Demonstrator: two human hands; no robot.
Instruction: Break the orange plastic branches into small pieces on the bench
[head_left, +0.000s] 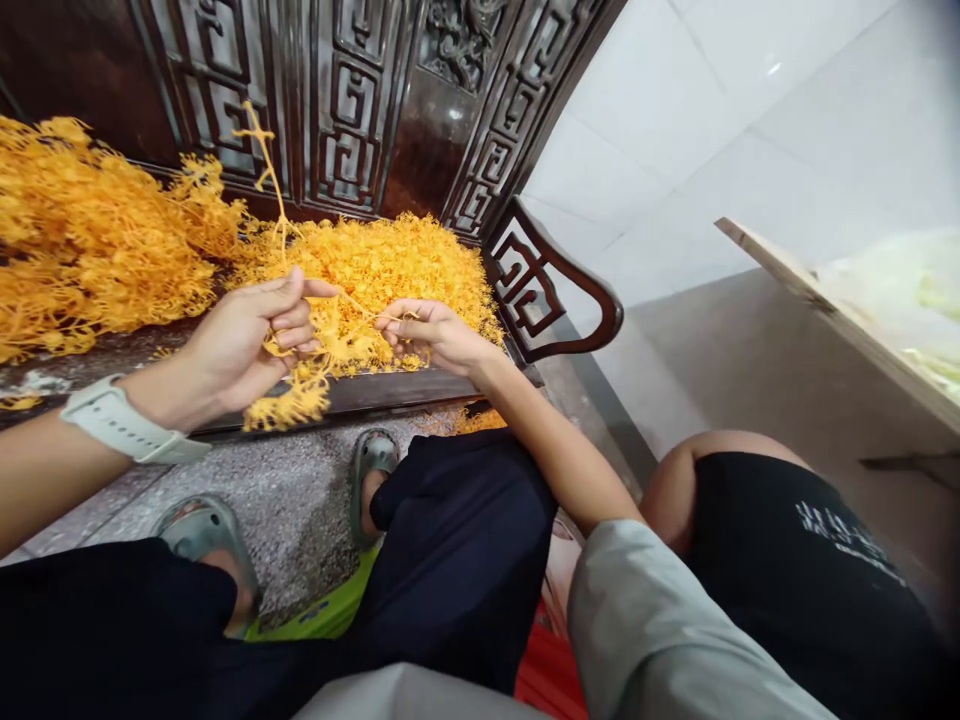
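My left hand [255,335], with a pale watch strap on its wrist, is closed around an orange plastic flower sprig [271,180]. The sprig's thin stem rises above the fingers, and a frilly orange bunch [292,398] hangs below the palm. With fingertips pinched, my right hand [431,335] grips a thin orange strand that stretches across from the left hand. Directly behind both hands lies a heap of small frilly orange pieces [405,255] on the dark wooden bench [375,392].
A larger orange pile [90,240] covers the bench's left part. The carved backrest [352,110] rises behind, with a curved armrest [559,285] at right. Another person's leg in black shorts [795,560] is close on my right, near a wooden-edged table [817,295].
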